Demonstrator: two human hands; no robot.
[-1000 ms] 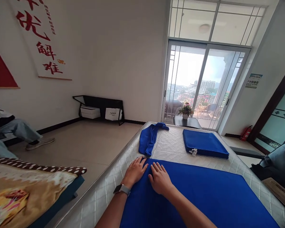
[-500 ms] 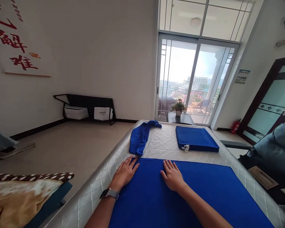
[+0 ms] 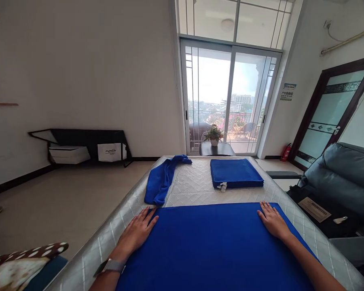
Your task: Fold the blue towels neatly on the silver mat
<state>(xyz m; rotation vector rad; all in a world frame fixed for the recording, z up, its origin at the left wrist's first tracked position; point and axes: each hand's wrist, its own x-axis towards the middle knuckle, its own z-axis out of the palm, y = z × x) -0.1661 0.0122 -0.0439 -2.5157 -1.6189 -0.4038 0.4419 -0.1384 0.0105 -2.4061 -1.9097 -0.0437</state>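
Observation:
A flat blue cloth point(image 3: 212, 246) lies spread over the near part of a white quilted mattress point(image 3: 189, 182). On its far left corner my left hand point(image 3: 138, 230) rests flat, fingers apart; a watch circles that wrist. Near the far right corner my right hand point(image 3: 273, 220) lies palm down with its fingers stretched out. Neither hand grips anything. Just beyond the left hand is a crumpled blue cloth point(image 3: 159, 182). Farther back on the right sits a neat stack of folded blue cloths point(image 3: 236, 173) with white tags at its front edge.
Left of the mattress, a brown polka-dotted fabric point(image 3: 27, 255) lies low in the corner. A black leather sofa point(image 3: 346, 178) stands at the right. Past the mattress are a potted plant point(image 3: 214, 135) on a chair and glass sliding doors. A black frame point(image 3: 85, 139) leans along the wall.
My right hand has slid rightward across the blue cloth to its far right corner. The left hand stays at the left corner. The view has turned to the right.

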